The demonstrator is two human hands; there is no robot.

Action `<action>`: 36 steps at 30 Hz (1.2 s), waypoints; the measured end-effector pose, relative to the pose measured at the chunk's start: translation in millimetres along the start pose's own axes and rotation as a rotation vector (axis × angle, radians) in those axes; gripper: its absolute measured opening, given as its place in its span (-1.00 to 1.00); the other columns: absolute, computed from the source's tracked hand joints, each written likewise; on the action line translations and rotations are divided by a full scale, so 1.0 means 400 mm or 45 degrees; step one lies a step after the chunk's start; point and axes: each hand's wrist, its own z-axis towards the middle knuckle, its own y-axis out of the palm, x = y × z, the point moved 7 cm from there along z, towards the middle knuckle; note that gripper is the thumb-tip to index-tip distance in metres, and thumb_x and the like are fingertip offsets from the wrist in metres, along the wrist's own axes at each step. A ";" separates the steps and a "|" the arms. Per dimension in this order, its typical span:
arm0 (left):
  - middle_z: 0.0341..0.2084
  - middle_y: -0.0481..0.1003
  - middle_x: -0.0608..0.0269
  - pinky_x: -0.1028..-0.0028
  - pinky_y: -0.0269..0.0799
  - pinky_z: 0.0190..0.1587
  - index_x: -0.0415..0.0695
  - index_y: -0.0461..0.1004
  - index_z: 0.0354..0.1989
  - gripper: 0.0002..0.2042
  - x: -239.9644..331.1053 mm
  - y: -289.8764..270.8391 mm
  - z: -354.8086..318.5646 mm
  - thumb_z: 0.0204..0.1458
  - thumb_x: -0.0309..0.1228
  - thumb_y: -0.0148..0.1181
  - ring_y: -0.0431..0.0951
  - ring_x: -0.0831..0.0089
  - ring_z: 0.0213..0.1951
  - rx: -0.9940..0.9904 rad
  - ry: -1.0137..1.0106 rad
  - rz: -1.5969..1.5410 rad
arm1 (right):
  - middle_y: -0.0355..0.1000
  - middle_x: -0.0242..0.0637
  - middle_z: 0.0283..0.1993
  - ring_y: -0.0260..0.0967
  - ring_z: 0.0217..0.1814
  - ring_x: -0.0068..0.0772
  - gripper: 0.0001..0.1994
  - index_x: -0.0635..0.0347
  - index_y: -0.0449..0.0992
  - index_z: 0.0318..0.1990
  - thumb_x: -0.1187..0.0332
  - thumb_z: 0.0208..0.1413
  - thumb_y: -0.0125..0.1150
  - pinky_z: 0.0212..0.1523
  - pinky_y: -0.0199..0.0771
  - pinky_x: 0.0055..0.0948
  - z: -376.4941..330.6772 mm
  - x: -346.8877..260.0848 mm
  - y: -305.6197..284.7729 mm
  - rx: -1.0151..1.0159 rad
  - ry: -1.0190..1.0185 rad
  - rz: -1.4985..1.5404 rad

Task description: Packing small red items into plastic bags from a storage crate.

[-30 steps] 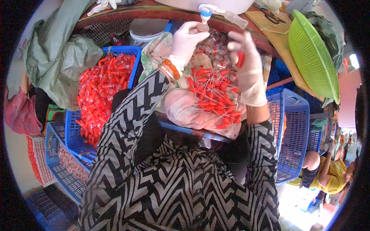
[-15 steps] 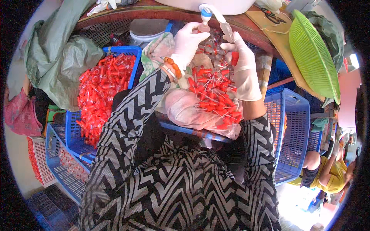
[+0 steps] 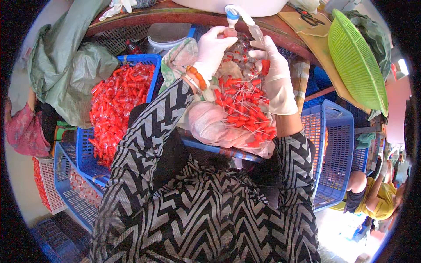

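Observation:
My left hand (image 3: 212, 50), in a white glove, is closed round a small clear bottle (image 3: 230, 32) holding pinkish liquid. The bottle's top meets a blue-and-white nozzle (image 3: 232, 16). From there a white curved tube (image 3: 247, 19) bends down to my gloved right hand (image 3: 276, 65), whose fingers grip its translucent end. A red dropper cap (image 3: 265, 66) shows against the right palm. Below both hands lies a heap of red dropper caps with thin clear stems (image 3: 245, 105), on a pinkish cloth (image 3: 206, 125). Small clear bottles (image 3: 241, 52) are piled just beyond the caps.
A blue basket (image 3: 155, 65) of red-capped bottles stands at left, beside a green-grey sheet (image 3: 90, 65). Another blue basket (image 3: 337, 153) is at right. A green woven tray (image 3: 357, 61) leans at far right, near scissors (image 3: 310, 17). A person in yellow (image 3: 379, 199) is lower right.
Both hands keep nearly the same hold on the bottle and the tube. The whole view has shifted very slightly.

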 end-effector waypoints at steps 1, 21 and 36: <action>-0.24 0.52 0.23 0.54 0.38 -0.11 -0.26 0.46 -0.12 -0.70 0.000 0.002 0.001 -0.07 -0.48 0.23 0.50 0.51 -0.19 -0.005 -0.004 0.012 | 0.46 -0.45 -0.50 0.10 -0.66 -0.76 -0.55 0.20 0.49 -0.18 -0.06 0.13 0.02 -0.65 0.03 -0.71 -0.003 -0.006 0.000 -0.001 -0.011 0.000; -0.21 0.51 0.18 0.46 0.37 -0.04 -0.22 0.45 -0.09 -0.65 0.018 0.056 -0.136 -0.13 -0.47 0.26 0.50 0.35 -0.14 -0.191 0.319 0.580 | 0.39 -0.30 -0.59 0.40 -0.48 -0.15 -0.86 0.10 0.43 -0.51 0.28 -0.03 0.10 -0.47 0.31 -0.25 -0.113 -0.096 -0.012 0.139 -1.181 -1.630; -0.13 0.48 0.06 0.36 0.38 -0.05 -0.14 0.47 -0.09 -0.59 0.037 0.062 -0.285 -0.19 -0.34 0.31 0.48 0.15 -0.09 -0.364 0.394 0.834 | 0.35 -0.31 -0.61 0.36 -0.53 -0.28 -0.91 0.03 0.47 -0.54 0.34 -0.07 0.08 -0.46 0.28 -0.32 -0.226 -0.039 0.040 -0.297 -1.429 -2.107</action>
